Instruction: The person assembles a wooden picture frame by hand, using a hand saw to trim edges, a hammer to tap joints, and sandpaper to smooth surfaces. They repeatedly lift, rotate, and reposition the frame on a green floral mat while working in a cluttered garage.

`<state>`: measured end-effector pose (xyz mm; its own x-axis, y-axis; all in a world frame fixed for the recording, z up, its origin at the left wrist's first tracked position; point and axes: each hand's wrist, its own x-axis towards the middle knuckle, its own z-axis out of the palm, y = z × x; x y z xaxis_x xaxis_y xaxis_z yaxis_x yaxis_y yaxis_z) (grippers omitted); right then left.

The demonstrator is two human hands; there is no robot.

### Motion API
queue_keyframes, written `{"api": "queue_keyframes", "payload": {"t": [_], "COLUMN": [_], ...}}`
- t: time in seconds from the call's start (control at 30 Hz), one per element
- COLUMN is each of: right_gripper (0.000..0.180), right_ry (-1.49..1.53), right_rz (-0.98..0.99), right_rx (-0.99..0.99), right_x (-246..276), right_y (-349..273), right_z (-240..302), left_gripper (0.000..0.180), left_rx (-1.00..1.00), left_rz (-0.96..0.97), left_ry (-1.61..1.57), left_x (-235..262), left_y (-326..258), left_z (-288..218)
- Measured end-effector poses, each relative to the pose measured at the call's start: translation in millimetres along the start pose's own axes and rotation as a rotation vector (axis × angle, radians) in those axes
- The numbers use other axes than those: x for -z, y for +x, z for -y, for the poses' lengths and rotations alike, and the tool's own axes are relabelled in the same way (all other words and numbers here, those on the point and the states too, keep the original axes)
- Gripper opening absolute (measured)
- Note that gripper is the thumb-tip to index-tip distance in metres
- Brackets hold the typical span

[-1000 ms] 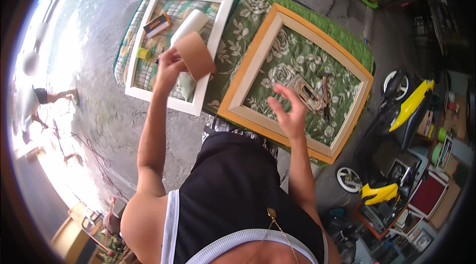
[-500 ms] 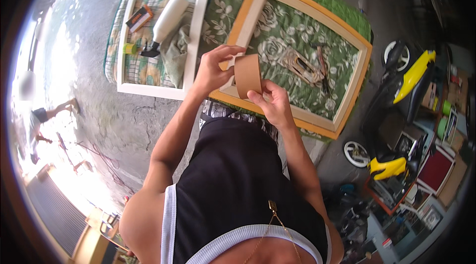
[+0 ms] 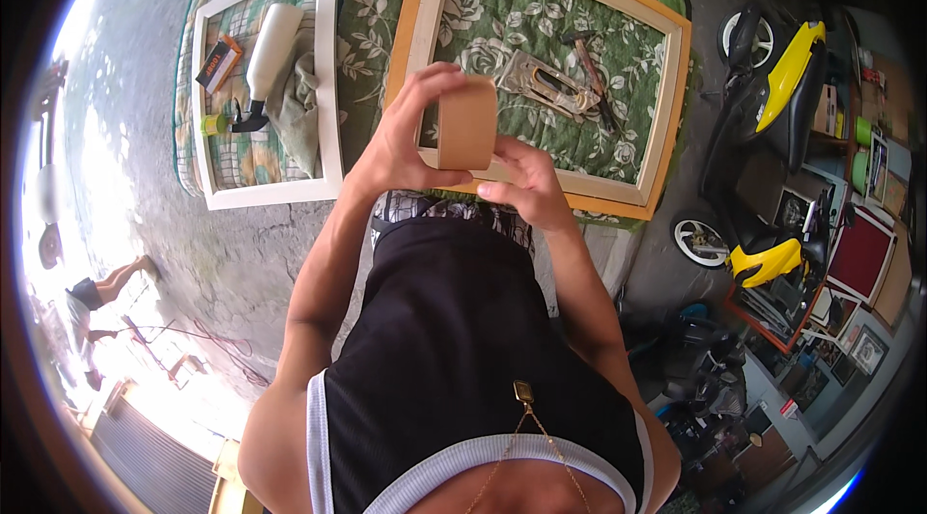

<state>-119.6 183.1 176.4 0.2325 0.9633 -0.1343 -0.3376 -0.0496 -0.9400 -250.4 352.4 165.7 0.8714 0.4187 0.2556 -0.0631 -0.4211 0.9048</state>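
Observation:
A wide roll of brown tape [image 3: 467, 128] is in my left hand [image 3: 398, 139]. That hand's thumb lies under the roll and its fingers curl over the top. Close by the roll's lower right side is my right hand [image 3: 529, 188], its thumb and fingers apart; whether a fingertip touches the roll I cannot tell. Both hands are over the near left corner of a wooden frame [image 3: 666, 118], orange-yellow outside with a pale inner edge, lying on a green floral quilt [image 3: 372, 55]. Inside the frame lie a metal staple gun [image 3: 550, 87] and a hammer [image 3: 591, 70].
At left, a white frame [image 3: 328, 60] lies on a plaid quilt, around a white spray bottle [image 3: 274, 51], a grey-green cloth [image 3: 294, 113] and an orange-black box [image 3: 219, 63]. A yellow-black motorbike [image 3: 787, 89] stands at right. Another person [image 3: 92, 306] is at far left.
The tape roll has turned and shifted slightly up and left. My left hand has wrapped around it, and my right thumb has come off its lower edge. The frames appear farther left and higher.

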Motion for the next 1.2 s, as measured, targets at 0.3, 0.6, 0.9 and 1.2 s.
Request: {"api": "queue_keyframes", "payload": {"t": [0.3, 0.6, 0.9, 1.2], "right_gripper": [0.030, 0.024, 0.027, 0.026], "right_ry": [-0.075, -0.199, -0.192, -0.215], "right_rz": [-0.228, -0.436, -0.485, -0.458], "right_rx": [-0.160, -0.136, -0.162, -0.140], "right_x": [7, 29, 26, 16], "right_y": [-12, -35, -26, -19], "right_z": [-24, -42, -42, -51], "left_gripper": [0.068, 0.060, 0.037, 0.061], "left_rx": [0.226, 0.897, 0.755, 0.728], "left_rz": [-0.231, -0.442, -1.042, -0.673], "left_ry": [0.336, 0.675, 0.637, 1.354], "left_x": [14, 111, 155, 119], "left_y": [-43, -157, -169, -177], "left_z": [47, 154, 158, 153]}}
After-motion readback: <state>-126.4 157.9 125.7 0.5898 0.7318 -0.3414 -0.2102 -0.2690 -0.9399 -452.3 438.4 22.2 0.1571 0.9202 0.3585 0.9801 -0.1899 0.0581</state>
